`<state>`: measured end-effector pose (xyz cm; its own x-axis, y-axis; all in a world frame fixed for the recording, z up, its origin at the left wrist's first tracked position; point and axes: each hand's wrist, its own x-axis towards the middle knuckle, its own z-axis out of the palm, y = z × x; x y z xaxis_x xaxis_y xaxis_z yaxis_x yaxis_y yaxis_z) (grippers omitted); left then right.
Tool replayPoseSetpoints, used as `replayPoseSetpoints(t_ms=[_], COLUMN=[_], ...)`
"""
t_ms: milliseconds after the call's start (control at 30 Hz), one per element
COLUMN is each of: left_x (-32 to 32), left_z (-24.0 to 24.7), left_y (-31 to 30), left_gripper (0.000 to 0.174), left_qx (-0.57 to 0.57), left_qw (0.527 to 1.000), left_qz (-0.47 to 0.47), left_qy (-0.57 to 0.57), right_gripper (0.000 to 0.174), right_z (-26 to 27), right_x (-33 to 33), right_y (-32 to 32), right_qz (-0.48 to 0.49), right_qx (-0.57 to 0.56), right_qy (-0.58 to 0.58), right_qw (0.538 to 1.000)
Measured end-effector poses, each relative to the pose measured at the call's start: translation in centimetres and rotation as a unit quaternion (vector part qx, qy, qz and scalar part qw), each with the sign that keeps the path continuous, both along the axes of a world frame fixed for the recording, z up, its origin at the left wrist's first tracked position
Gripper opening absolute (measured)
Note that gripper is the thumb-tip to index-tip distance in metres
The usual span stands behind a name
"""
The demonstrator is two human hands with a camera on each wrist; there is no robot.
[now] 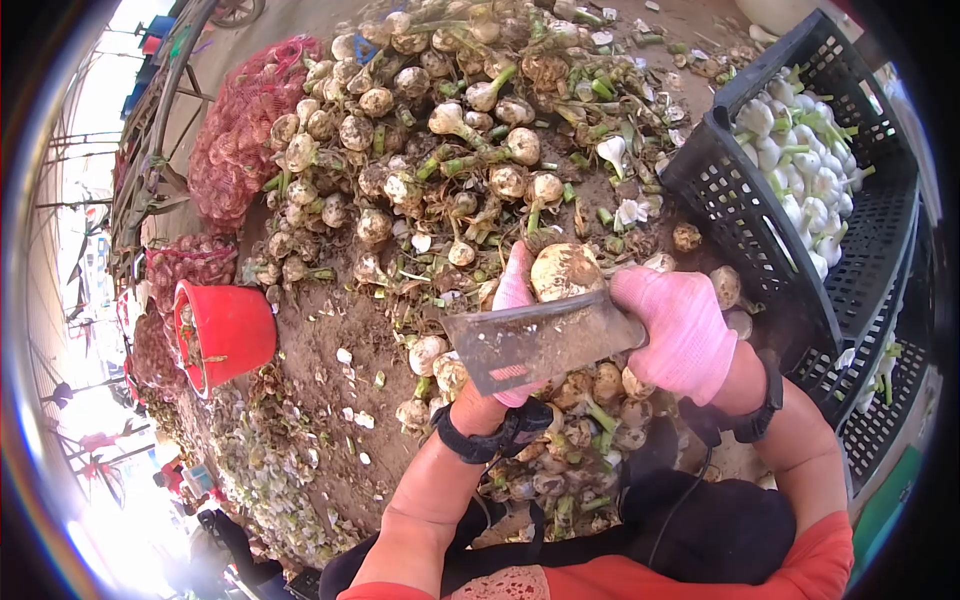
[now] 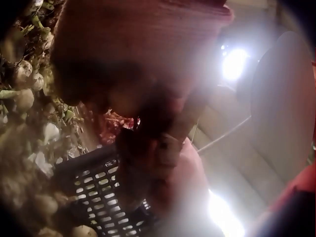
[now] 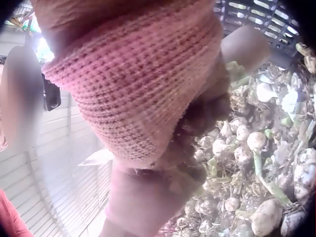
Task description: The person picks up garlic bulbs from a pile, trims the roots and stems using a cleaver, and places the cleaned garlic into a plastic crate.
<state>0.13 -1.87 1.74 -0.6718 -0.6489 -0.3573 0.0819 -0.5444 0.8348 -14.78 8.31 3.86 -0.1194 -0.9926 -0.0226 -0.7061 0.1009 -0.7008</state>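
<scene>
In the head view my right hand (image 1: 685, 330), in a pink knit glove, grips a cleaver (image 1: 545, 340) whose handle is hidden inside the fist. Its broad, dirt-specked blade points left. Just behind the blade's upper edge, my gloved left hand (image 1: 514, 284) holds a large soil-stained garlic bulb (image 1: 566, 270), one upright finger along its left side. The blade covers most of that hand. Glove fabric (image 3: 143, 89) fills much of the right wrist view, while the left wrist view is dark and blurred around the left glove (image 2: 143, 39).
A heap of uncleaned garlic (image 1: 400, 190) spreads ahead, with more bulbs (image 1: 590, 420) below the hands. To the right, a black crate (image 1: 760, 220) holds trimmed white garlic, stacked over other crates. Red mesh sacks (image 1: 240, 130) and a red bucket (image 1: 235, 335) stand at left.
</scene>
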Motion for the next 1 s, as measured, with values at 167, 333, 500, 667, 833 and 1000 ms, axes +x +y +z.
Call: replayPoseSetpoints(t_ms=[167,333,500,667,833,1000], left_x=[-0.1,0.8,-0.2,-1.3,-6.7,-8.2], left_z=[-0.9,0.0,1.1,-0.9,-5.5,-11.7], left_y=[0.2,1.5,6.4,2.6,-5.8,-9.4], left_gripper=[0.062,0.058,0.072,0.059,0.045,0.051], left_qx=[0.488,0.177,-0.163,-0.228,-0.505,-0.631], left_qw=[0.841,0.969,0.944,0.841,0.692,0.509], left_qz=[-0.027,-0.127,-0.281,-0.475,-0.202,-0.163], left_qy=[0.23,0.12,-0.066,-0.122,-0.474,-0.562], right_gripper=[0.027,0.023,0.024,0.03,0.026,0.027], right_z=[-2.5,-6.4,-8.2,-8.9,-9.9,-9.7], right_x=[0.1,-0.7,-4.3,-5.5,-5.4,-5.9], right_y=[0.1,-0.1,0.0,0.1,0.7,1.0], right_qz=[-0.014,-0.063,-0.238,-0.24,-0.242,-0.242], right_qx=[-0.061,-0.049,0.073,0.061,0.055,0.106], right_qy=[-0.004,0.025,0.001,-0.083,-0.105,-0.132], right_qw=[0.998,0.996,0.969,0.965,0.963,0.955])
